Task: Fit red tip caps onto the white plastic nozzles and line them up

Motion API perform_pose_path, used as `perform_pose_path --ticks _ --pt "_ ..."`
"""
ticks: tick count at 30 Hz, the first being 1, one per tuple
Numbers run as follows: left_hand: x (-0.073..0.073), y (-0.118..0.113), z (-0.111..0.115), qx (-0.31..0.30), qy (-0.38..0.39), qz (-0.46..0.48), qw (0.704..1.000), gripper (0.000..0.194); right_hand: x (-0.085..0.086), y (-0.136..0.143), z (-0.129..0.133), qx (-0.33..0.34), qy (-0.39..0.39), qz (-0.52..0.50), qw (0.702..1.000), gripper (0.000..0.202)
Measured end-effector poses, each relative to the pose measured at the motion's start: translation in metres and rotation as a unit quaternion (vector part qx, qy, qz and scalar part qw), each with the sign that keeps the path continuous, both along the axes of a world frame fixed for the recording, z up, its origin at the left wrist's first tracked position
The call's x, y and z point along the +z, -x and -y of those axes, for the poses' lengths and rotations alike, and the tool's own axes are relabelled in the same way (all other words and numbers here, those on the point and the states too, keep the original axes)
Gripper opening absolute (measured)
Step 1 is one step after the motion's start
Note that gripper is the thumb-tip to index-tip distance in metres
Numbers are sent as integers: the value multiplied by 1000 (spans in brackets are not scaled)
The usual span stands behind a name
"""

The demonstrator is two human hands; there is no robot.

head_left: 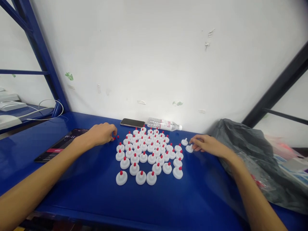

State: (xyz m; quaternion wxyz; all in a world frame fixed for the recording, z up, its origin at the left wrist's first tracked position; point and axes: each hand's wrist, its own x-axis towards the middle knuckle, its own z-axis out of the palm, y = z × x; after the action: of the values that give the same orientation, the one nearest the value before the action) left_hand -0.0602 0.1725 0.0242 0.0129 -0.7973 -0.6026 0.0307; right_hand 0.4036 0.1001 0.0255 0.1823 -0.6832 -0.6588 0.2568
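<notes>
My left hand (105, 133) rests on the blue table with its fingers curled down. At its fingertips is a small red cap (114, 138), and a second red cap (118, 136) lies just to the right. On the other side, my right hand (204, 144) has thumb and fingers closed at the stem of a white nozzle lid (189, 148). Another bare white lid (184, 141) stands right behind that one. Between my hands spreads a large group of white lids with red tips (143, 157), standing upright on the table.
A dark phone (132, 123) and a clear bottle lying on its side (164, 124) are by the wall. A larger device showing a timer (63, 145) lies under my left forearm. Grey plastic bags (243, 141) are at the right, blue frame posts (43, 54) at the left.
</notes>
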Motion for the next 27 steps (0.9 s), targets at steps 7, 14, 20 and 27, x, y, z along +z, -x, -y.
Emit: perform_pose_path --ticks 7,14,20,27 --pt "6 -7 6 0 -33 12 999 28 0 9 -2 -4 -120 62 991 31" --pt "12 -22 14 1 -133 53 990 35 -10 35 -1 115 -167 124 972 27" --pt "16 -36 28 -76 -236 135 959 31 -14 43 -3 68 -258 110 957 29" --pt "-1 -60 58 -285 -319 245 870 26 -16 103 12 103 -460 88 878 22"
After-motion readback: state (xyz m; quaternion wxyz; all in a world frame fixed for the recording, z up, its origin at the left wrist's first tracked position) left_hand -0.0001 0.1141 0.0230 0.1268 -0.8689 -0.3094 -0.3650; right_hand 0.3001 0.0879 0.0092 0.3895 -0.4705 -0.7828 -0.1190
